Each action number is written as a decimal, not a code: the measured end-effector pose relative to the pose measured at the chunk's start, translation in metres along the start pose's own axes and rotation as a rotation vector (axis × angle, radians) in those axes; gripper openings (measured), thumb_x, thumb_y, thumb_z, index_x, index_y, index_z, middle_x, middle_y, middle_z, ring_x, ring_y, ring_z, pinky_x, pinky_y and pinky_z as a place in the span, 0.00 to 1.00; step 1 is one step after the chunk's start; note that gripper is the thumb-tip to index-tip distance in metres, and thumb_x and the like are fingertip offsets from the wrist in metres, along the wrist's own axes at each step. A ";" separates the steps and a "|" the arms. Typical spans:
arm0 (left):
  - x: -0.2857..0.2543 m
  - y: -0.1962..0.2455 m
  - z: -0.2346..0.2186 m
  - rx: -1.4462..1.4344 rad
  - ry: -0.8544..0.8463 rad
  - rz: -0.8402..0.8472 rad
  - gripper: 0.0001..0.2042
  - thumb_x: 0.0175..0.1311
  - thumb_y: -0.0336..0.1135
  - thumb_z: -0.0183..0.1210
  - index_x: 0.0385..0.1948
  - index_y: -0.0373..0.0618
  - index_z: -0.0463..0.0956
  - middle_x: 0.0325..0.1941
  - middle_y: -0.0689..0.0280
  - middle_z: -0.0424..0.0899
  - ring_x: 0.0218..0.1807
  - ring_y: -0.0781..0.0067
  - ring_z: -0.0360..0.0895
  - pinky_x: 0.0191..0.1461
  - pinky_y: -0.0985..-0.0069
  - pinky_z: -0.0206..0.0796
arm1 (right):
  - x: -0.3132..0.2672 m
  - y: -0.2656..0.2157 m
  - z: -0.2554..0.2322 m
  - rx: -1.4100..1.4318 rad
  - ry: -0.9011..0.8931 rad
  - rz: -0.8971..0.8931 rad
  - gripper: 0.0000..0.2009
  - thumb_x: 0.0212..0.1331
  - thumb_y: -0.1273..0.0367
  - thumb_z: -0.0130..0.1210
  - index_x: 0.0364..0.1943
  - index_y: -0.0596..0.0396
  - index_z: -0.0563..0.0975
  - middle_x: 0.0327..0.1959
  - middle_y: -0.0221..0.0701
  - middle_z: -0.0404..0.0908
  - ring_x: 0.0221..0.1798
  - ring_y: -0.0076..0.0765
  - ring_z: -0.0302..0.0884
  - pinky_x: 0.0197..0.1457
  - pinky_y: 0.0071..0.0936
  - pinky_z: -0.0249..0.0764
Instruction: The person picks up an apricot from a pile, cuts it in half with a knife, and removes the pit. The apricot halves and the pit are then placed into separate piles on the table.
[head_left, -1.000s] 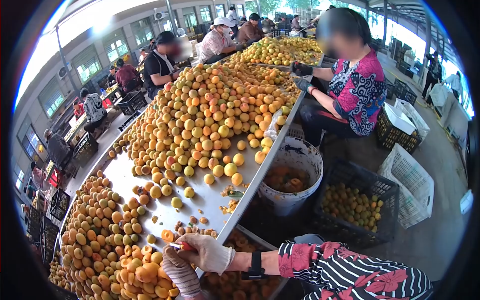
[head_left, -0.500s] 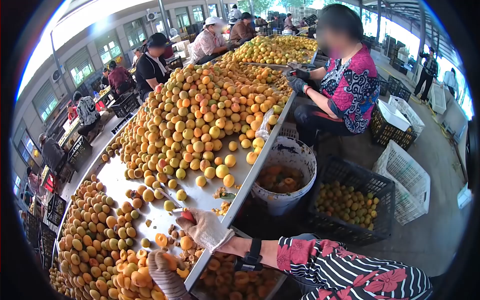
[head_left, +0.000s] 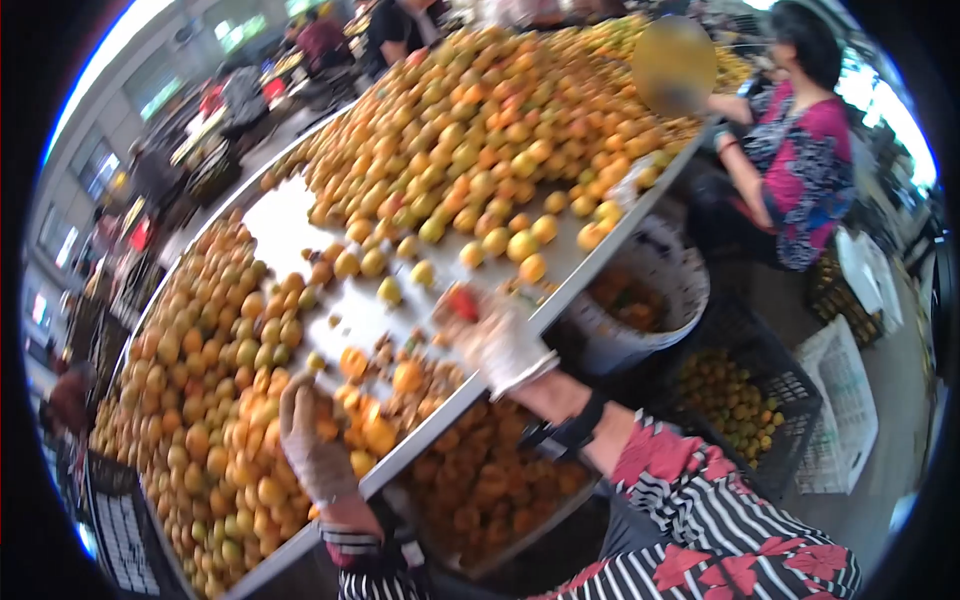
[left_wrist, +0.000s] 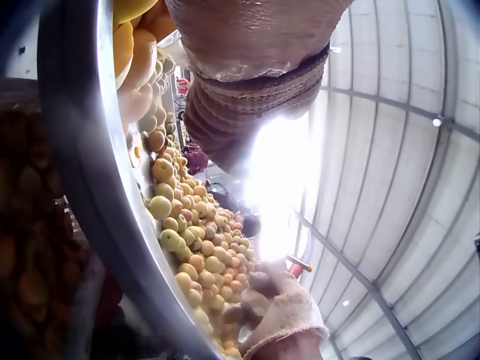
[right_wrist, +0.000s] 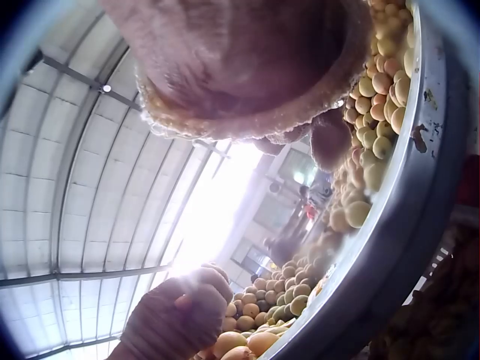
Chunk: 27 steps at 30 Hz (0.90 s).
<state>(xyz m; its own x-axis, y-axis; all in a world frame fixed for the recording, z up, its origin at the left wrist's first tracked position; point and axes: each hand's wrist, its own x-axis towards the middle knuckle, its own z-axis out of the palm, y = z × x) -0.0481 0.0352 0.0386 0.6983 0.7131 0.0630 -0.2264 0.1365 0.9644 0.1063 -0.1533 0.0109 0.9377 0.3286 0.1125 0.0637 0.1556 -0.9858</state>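
Note:
Piled apricot-like fruit (head_left: 450, 130) lies on a metal table, with halved fruit (head_left: 262, 430) near the front edge. My gloved left hand (head_left: 312, 440) is over those halves, its fingers looking fairly straight; whether it touches one is unclear. To its right, my gloved right hand (head_left: 500, 340) grips a red-handled tool (head_left: 462, 302) above scattered pits and scraps (head_left: 400, 365). From the left wrist, the right hand (left_wrist: 281, 311) shows with the red handle (left_wrist: 297, 270) and its thin tip. The left hand (right_wrist: 180, 311) appears low in the right wrist view, beside whole fruit (right_wrist: 259, 300).
A metal table rim (head_left: 425, 435) runs below both hands. Beneath it stands a container of fruit (head_left: 490, 480). Further right are a stained white bucket (head_left: 690, 300), a black crate (head_left: 800, 400) and a white crate (head_left: 845, 400). A person in a patterned top (head_left: 800, 170) sits across.
The head view has shifted and blurred. My hands have moved apart: the left reaches further over the halves, and the right, still gripping the red handle, is farther to its right.

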 end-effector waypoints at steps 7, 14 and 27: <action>0.033 -0.020 0.006 0.579 -0.059 0.205 0.10 0.67 0.25 0.55 0.45 0.37 0.83 0.34 0.67 0.82 0.38 0.76 0.78 0.46 0.81 0.71 | 0.000 -0.025 -0.015 -0.288 0.086 -0.084 0.11 0.64 0.63 0.65 0.35 0.56 0.80 0.24 0.18 0.72 0.29 0.16 0.65 0.33 0.20 0.68; 0.059 -0.027 0.062 1.609 -0.798 0.211 0.23 0.52 0.48 0.71 0.48 0.50 0.83 0.47 0.52 0.84 0.49 0.51 0.83 0.56 0.62 0.74 | 0.001 -0.041 -0.019 -0.275 0.032 0.073 0.13 0.65 0.62 0.63 0.41 0.60 0.83 0.29 0.34 0.85 0.32 0.25 0.80 0.42 0.29 0.77; 0.097 0.015 -0.028 2.234 -0.715 0.278 0.13 0.64 0.40 0.60 0.46 0.47 0.80 0.47 0.53 0.82 0.52 0.50 0.80 0.58 0.57 0.71 | -0.006 -0.030 -0.022 -0.614 -0.011 -0.154 0.12 0.61 0.62 0.65 0.36 0.57 0.82 0.30 0.42 0.83 0.34 0.46 0.82 0.41 0.39 0.77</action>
<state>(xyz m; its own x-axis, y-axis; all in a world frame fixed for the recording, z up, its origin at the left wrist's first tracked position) -0.0029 0.1258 0.0516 0.9381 0.2519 -0.2375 0.1361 -0.8991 -0.4160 0.1066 -0.1803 0.0370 0.8987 0.3552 0.2570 0.3852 -0.3597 -0.8498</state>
